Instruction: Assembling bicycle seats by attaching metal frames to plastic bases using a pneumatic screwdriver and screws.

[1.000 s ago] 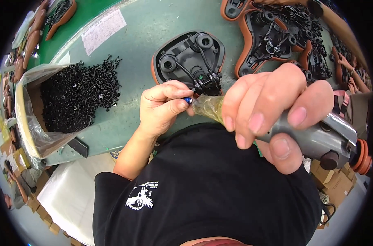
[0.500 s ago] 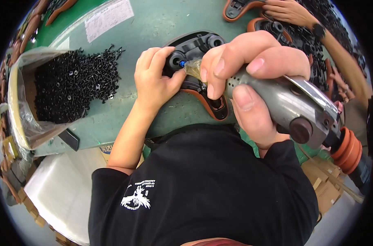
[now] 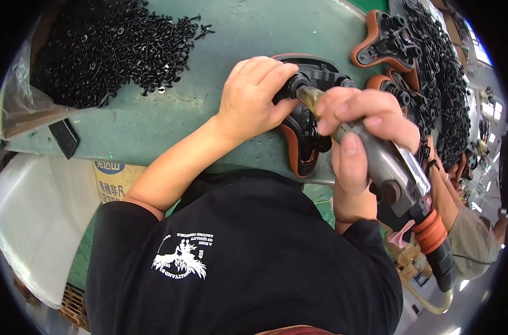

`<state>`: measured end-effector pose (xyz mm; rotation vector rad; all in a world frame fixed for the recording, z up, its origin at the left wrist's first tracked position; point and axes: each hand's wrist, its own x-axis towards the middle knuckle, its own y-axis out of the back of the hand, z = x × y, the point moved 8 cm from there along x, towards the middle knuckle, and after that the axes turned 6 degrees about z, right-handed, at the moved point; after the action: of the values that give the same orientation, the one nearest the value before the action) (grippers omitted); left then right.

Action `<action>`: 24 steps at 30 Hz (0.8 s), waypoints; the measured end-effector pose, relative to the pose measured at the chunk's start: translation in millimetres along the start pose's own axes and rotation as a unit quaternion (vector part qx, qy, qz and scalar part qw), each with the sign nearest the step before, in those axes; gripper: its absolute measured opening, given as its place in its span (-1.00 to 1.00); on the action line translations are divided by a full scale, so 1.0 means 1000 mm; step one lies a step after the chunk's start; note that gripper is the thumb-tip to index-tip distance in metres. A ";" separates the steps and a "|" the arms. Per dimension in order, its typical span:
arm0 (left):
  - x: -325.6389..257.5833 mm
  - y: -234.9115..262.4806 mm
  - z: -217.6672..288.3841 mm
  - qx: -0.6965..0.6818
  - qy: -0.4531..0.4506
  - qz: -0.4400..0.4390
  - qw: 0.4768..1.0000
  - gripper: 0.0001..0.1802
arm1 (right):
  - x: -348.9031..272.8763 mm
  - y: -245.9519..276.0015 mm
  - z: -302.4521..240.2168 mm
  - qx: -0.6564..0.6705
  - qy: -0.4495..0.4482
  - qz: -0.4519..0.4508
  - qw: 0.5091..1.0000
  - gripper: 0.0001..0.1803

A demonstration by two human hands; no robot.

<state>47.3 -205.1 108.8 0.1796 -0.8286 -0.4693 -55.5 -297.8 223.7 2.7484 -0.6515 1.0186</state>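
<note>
An upside-down bicycle saddle (image 3: pixel 303 146), black underneath with a brown edge, lies on the green worktable in front of me. My left hand (image 3: pixel 251 100) is closed round its left rear side, fingers and thumb on either side of a round black mount (image 3: pixel 298 81). In my right hand (image 3: pixel 371 114) is a grey metal air screwdriver (image 3: pixel 385 167) with an orange ribbed collar, slanting down toward the saddle. Its wrapped front end (image 3: pixel 309 96) meets that mount; the bit's tip and any screw under it are hidden.
Loose black screws (image 3: pixel 125 50) heap out of a plastic-lined box on the left, with a dark flat block (image 3: pixel 64 138) near the table edge. More saddles (image 3: pixel 385 42) and piled black parts (image 3: pixel 452 95) lie at right. Beyond them shows a co-worker's arm (image 3: pixel 446 195).
My view has shifted, and the screwdriver's front end sits closer on the mount, its blue tip no longer showing. The co-worker's hand has left the saddles at upper right.
</note>
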 end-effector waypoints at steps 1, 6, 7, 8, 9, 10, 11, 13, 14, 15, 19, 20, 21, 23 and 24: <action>-0.001 -0.001 0.001 -0.016 -0.017 0.005 1.000 -0.43 | -0.002 -0.001 0.000 0.010 -0.010 0.030 0.999 -0.70; -0.004 0.000 -0.006 -0.039 -0.004 0.021 0.999 -0.47 | 0.006 -0.007 0.011 -0.017 -0.004 -0.046 0.999 -0.67; -0.004 0.000 -0.007 -0.043 -0.011 0.028 0.999 -0.47 | 0.005 -0.012 0.010 -0.065 -0.028 -0.112 0.991 -0.68; -0.006 0.001 -0.006 -0.046 -0.017 0.034 0.998 -0.47 | 0.005 -0.014 0.012 -0.076 -0.028 -0.117 0.990 -0.68; -0.007 0.000 -0.008 -0.049 -0.018 0.035 0.998 -0.47 | 0.005 -0.016 0.019 -0.088 -0.028 -0.121 0.988 -0.68; -0.008 0.000 -0.010 -0.045 -0.016 0.040 0.998 -0.47 | 0.004 -0.014 0.024 -0.080 -0.019 -0.113 0.990 -0.65; -0.009 -0.001 -0.010 -0.040 -0.014 0.045 0.998 -0.47 | 0.005 -0.015 0.023 -0.083 -0.018 -0.114 0.990 -0.65; -0.009 -0.002 -0.011 -0.044 -0.007 0.043 0.998 -0.46 | 0.006 -0.013 0.024 -0.091 -0.033 -0.087 0.992 -0.63; -0.009 -0.002 -0.012 -0.048 0.000 0.039 0.998 -0.46 | 0.007 -0.012 0.027 -0.070 -0.012 -0.090 0.993 -0.61; -0.008 -0.003 -0.012 -0.049 -0.001 0.040 0.998 -0.46 | 0.010 -0.012 0.028 -0.056 -0.007 -0.096 0.994 -0.62; -0.008 -0.003 -0.012 -0.063 0.015 0.036 0.997 -0.46 | 0.017 -0.013 0.035 -0.032 -0.013 -0.083 0.996 -0.65; -0.009 -0.003 -0.013 -0.062 0.018 0.033 0.997 -0.45 | 0.016 -0.019 0.035 -0.094 -0.014 -0.129 0.987 -0.67; -0.008 -0.004 -0.014 -0.061 0.018 0.027 0.998 -0.45 | 0.016 -0.018 0.034 -0.094 -0.009 -0.125 0.988 -0.67; -0.009 -0.004 -0.011 -0.051 0.010 0.034 0.998 -0.45 | 0.013 -0.021 0.037 -0.075 -0.031 -0.129 0.988 -0.69; -0.007 -0.002 -0.008 -0.044 0.008 0.040 0.998 -0.45 | 0.019 -0.025 0.031 -0.097 -0.031 -0.128 0.987 -0.69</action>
<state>48.6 -203.8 97.7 0.0686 -0.7950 -0.4274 -13.4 -289.9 212.6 2.6156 -0.3698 0.7746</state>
